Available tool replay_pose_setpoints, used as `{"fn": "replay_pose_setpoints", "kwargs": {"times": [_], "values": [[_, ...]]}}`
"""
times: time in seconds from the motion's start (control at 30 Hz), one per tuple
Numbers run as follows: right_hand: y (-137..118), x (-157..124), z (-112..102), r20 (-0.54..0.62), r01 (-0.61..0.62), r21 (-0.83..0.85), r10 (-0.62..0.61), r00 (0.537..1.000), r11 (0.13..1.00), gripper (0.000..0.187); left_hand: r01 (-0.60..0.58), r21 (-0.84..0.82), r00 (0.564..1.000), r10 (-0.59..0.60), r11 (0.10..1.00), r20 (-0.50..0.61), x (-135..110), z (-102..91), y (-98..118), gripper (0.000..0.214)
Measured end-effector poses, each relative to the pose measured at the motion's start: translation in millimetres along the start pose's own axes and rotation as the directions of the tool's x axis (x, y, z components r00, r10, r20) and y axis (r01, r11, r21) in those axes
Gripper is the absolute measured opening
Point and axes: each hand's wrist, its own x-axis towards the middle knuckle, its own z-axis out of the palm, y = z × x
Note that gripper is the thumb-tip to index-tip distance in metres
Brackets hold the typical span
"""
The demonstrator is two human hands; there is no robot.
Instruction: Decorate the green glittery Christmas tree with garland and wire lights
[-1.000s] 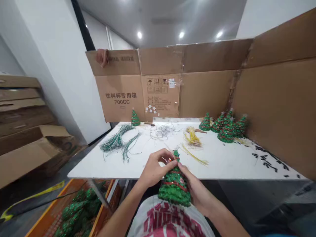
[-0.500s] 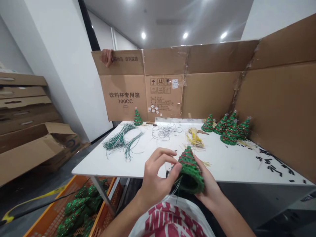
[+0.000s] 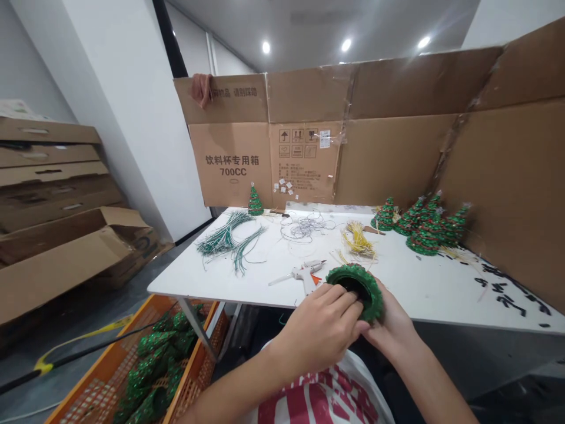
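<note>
A small green tinsel Christmas tree is tipped so its round hollow base faces me above the table's front edge. My right hand is wrapped around its right side and holds it. My left hand has its curled fingers reaching into the dark opening; their tips are hidden, and I cannot make out what they grip. Just left of the tree, a white glue gun lies on the white table. Beyond it sit a bundle of yellow wire ties and a tangle of thin wire.
Green-and-white wire bundles lie at the left. One finished tree stands at the back, several more trees at the right. Black scraps line the right edge. A cardboard wall encloses the table. An orange crate holds green trees below left.
The tree has turned from tip-up to base toward me. My left hand has gone from beside the rim into the opening. The glue gun has come into view.
</note>
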Motion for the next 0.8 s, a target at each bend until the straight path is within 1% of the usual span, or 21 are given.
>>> {"fn": "replay_pose_setpoints", "kwargs": {"times": [0.07, 0.17, 0.3, 0.4, 0.5, 0.57, 0.67, 0.73, 0.8], "values": [[2.2, 3.6, -4.0, -0.014, 0.019, -0.010, -0.019, 1.000, 1.000, 0.033, 0.016, 0.017, 1.000, -0.016, 1.000, 0.020, -0.7, 5.4, 1.1, 0.047], [8.8, 7.3, -7.3, -0.012, 0.064, -0.024, -0.064, 0.998, 0.998, 0.029, 0.063, 0.060, 0.998, -0.063, 0.996, -0.002, -1.6, 15.0, 1.8, 0.072], [20.4, 9.5, -6.0, 0.013, 0.116, -0.033, -0.116, 0.993, 0.993, 0.034, 0.139, 0.119, 0.988, -0.130, 0.983, -0.084, -2.2, 30.3, 1.2, 0.089], [27.4, 9.2, -4.0, 0.043, 0.145, -0.030, -0.143, 0.989, 0.989, 0.036, 0.218, 0.118, 0.967, -0.198, 0.969, -0.161, -2.8, 40.3, 1.5, 0.096], [31.3, 6.5, -3.3, 0.082, 0.154, -0.029, -0.151, 0.985, 0.988, 0.038, 0.258, 0.079, 0.949, -0.237, 0.963, -0.211, -3.6, 45.6, 2.4, 0.096], [32.1, 3.7, -3.3, 0.115, 0.163, -0.029, -0.159, 0.981, 0.986, 0.040, 0.267, 0.045, 0.939, -0.249, 0.963, -0.237, -4.1, 46.6, 2.8, 0.097], [31.3, -0.4, -2.6, 0.152, 0.209, -0.025, -0.203, 0.967, 0.978, 0.045, 0.253, -0.013, 0.928, -0.246, 0.967, -0.278, -5.0, 46.4, 3.0, 0.101], [30.0, -3.3, -1.6, 0.157, 0.242, -0.033, -0.234, 0.960, 0.970, 0.047, 0.242, -0.056, 0.924, -0.248, 0.969, -0.291, -5.7, 45.9, 3.6, 0.106], [29.0, -6.4, -0.1, 0.153, 0.250, -0.051, -0.240, 0.959, 0.967, 0.049, 0.250, -0.097, 0.919, -0.268, 0.963, -0.288, -6.6, 45.0, 5.0, 0.109]]}}
